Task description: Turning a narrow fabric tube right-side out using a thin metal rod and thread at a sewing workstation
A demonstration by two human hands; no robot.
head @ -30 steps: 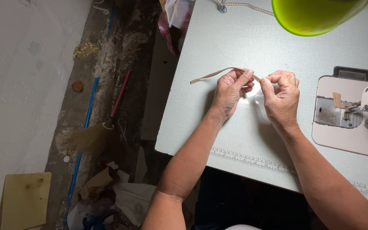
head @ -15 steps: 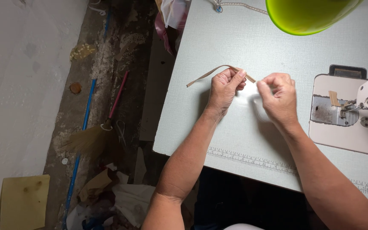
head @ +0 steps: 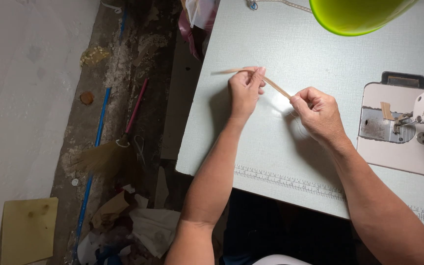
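Head view, looking down on a pale grey bench (head: pixel 280 147).

Left hand (head: pixel 244 91): closed, fingers pinching a narrow tan strip (head: pixel 276 87) between thumb and forefinger at the top of the fist. Right hand (head: pixel 320 114): closed, fingertips pinching the same strip at its lower right end. The two hands are near each other but apart, with a short bare span of strip stretched between them.

Strip: a thin, flat, beige band, held just above the bench surface; whether any part touches the bench cannot be told. Its long axis runs from upper left to lower right across the view. From the right hand it rises leftward to the left hand's pinch. Past that pinch a free tail continues leftward, nearly level, ending in a loose tip that points toward the left edge of the bench. The span between the hands looks taut and straight.

Surroundings: a sewing machine (head: pixel 408 122) stands at the right of the bench, well apart from the left hand and near the right hand. A green lamp shade (head: pixel 359 14) hangs over the top of the view. A printed ruler strip (head: pixel 290 180) runs along the near edge of the bench. On the floor to the left lie a broom (head: pixel 109 152) with a red handle, a blue pipe (head: pixel 94 162) and crumpled scraps (head: pixel 138 225).
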